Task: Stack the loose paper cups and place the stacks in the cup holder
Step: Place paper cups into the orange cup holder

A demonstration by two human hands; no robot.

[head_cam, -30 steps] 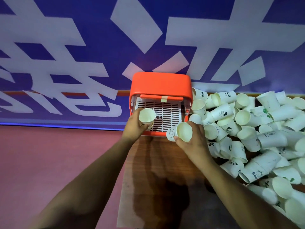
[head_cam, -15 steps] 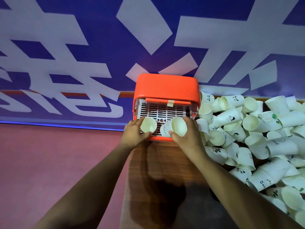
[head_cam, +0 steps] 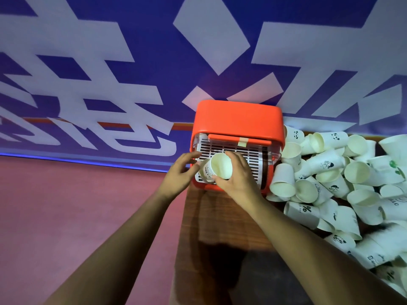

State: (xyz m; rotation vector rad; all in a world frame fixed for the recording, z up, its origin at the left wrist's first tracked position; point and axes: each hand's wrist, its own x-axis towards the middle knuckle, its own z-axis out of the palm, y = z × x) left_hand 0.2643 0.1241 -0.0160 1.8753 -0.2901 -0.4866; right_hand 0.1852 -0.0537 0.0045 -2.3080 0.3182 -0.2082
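Holding two nested paper cups [head_cam: 220, 166] just in front of the orange cup holder [head_cam: 239, 119].

The right hand [head_cam: 237, 180] has its grip clamped on the pair, thumb below and fingers over the top, with the open mouth tipped back toward the camera. A printed outer cup [head_cam: 206, 172] shows at the left of the pair. The left hand [head_cam: 179, 173] has its grip apart, its fingers spread and nearly straight, the tips at the outer cup's side and the holder's left edge. The cups hang before the holder's white slatted face [head_cam: 246, 150]. A heap of loose cups [head_cam: 330, 179] lies tumbled on the wooden surface [head_cam: 220, 219], right of the holder and touching it. A blue banner [head_cam: 143, 51] with white shapes stands behind, and a reddish floor [head_cam: 66, 216] lies to the left.
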